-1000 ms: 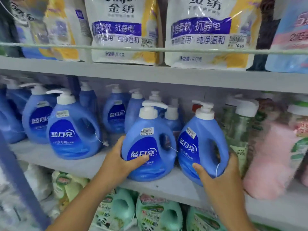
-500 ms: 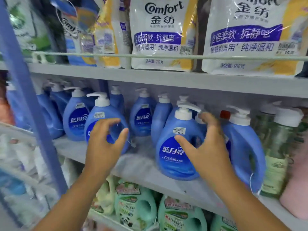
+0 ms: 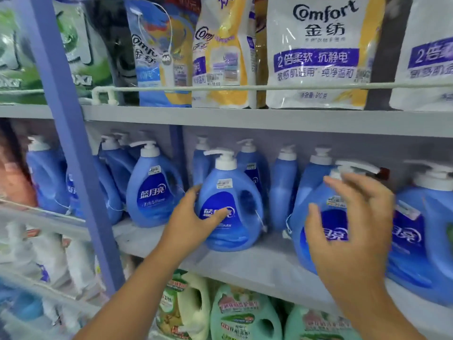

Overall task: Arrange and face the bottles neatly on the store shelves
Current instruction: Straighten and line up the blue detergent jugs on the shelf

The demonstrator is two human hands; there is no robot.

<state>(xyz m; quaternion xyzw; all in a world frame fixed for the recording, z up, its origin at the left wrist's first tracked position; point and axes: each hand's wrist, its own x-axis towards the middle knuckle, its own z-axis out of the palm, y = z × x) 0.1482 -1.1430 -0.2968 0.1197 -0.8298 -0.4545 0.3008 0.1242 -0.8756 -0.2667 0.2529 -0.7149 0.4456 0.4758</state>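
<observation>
Two hands have left the pair they held 1 s ago. L hand [image 3: 193, 227] now grips the next blue bottle [image 3: 230, 207], mid shelf [image 3: 257, 266], so facing moves leftward. It stands upright, label to front, pump nozzle pointing left. R hand [image 3: 348, 229] blurred, prob. fingers spread, holding nothing.

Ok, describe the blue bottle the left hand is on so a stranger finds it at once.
Find the grey middle shelf under the Comfort pouches. Just right of the blue upright post, the second front-row blue bottle is the one. Unlike its neighbours, the left hand grips its lower label.
</observation>
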